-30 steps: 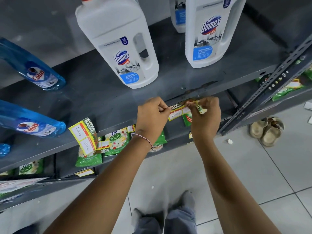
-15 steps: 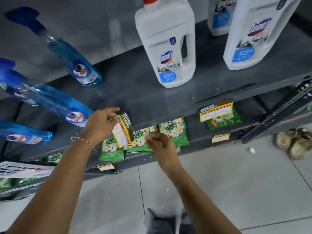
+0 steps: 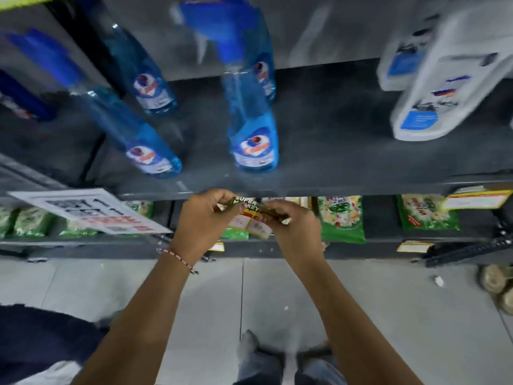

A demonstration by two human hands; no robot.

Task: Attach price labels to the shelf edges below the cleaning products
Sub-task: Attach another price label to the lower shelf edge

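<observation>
Both hands hold a yellow-and-red price label (image 3: 251, 220) just below the front edge of the grey shelf (image 3: 333, 187). My left hand (image 3: 204, 220) pinches its left end and my right hand (image 3: 291, 226) grips its right side. Directly above on the shelf stands a blue spray bottle (image 3: 252, 129), with two more blue spray bottles (image 3: 144, 145) to its left. White cleaner jugs (image 3: 438, 93) stand at the right. Another price label (image 3: 477, 198) is stuck on the shelf edge at the far right.
A white printed sign (image 3: 91, 212) juts out from the shelf edge at the left. Green packets (image 3: 341, 218) fill the lower shelf, which carries a small yellow label (image 3: 413, 245). Sandals (image 3: 497, 282) lie on the tiled floor at the right. A dark cloth (image 3: 41, 337) shows at bottom left.
The view has swung left from the white jugs to the blue spray bottles. My right hand has joined my left hand on the price label, under the middle spray bottle.
</observation>
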